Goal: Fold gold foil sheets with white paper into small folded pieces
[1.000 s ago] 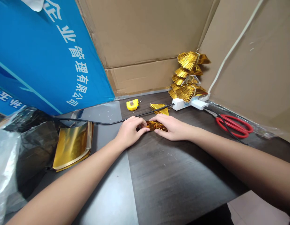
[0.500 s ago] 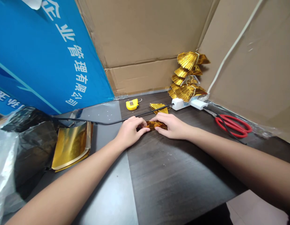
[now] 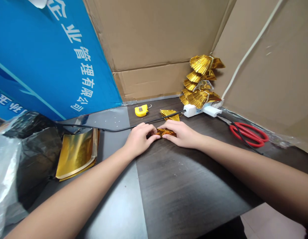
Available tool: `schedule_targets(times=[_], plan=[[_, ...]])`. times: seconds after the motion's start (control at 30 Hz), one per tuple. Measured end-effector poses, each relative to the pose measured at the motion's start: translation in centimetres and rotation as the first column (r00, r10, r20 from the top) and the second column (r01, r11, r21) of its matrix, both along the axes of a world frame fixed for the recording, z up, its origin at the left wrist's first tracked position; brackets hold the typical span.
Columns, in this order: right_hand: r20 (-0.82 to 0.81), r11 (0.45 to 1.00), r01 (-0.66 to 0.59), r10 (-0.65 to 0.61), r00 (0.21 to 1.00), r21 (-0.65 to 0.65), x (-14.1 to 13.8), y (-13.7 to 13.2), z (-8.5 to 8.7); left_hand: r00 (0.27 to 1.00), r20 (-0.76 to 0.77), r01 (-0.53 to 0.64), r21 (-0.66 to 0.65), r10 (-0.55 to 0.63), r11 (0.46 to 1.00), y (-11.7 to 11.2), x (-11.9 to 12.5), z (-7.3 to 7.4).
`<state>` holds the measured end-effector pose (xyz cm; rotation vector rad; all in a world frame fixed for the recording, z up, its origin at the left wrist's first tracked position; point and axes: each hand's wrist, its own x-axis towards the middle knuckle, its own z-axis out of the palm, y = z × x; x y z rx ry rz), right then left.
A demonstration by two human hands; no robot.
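Between my hands, low over the dark tabletop, is a piece of gold foil paper (image 3: 166,132), largely hidden by the fingers. My left hand (image 3: 141,137) pinches its left end with thumb and fingertips. From the other side my right hand (image 3: 181,133) is closed on it, thumb in front and fingers behind. Just beyond them lies a small stack of folded gold foil paper (image 3: 170,115). At the back right, fanned bundles of folded gold foil (image 3: 200,83) are piled up. A thick pad of flat gold foil sheets (image 3: 75,154) rests to the left.
A yellow tape measure (image 3: 141,110) sits behind my hands. A black cable (image 3: 114,130) crosses the table to a white power strip (image 3: 190,110). Red-handled scissors (image 3: 250,134) lie at the right. A black plastic bag (image 3: 36,162) is at the left; cardboard walls (image 3: 154,36) stand behind.
Both hands stay in nearly the same place on the gold foil paper, with only slight finger movement. The whole view has shifted a little.
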<state>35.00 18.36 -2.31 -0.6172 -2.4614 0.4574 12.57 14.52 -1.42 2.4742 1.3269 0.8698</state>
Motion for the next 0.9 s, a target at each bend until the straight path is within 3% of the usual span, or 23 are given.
schedule_targets(times=[0.63,0.9], plan=[[0.045,0.999,0.003,-0.001,0.999,-0.041,-0.90,-0.13,-0.19,1.000,0.001,0.002,-0.009,-0.002,1.000,0.17,-0.09,-0.09],[0.016,0.997,0.015,-0.014,1.000,-0.077,-0.02,0.19,-0.14,1.000,-0.004,0.004,0.003,-0.004,1.000,0.01,-0.31,-0.02]])
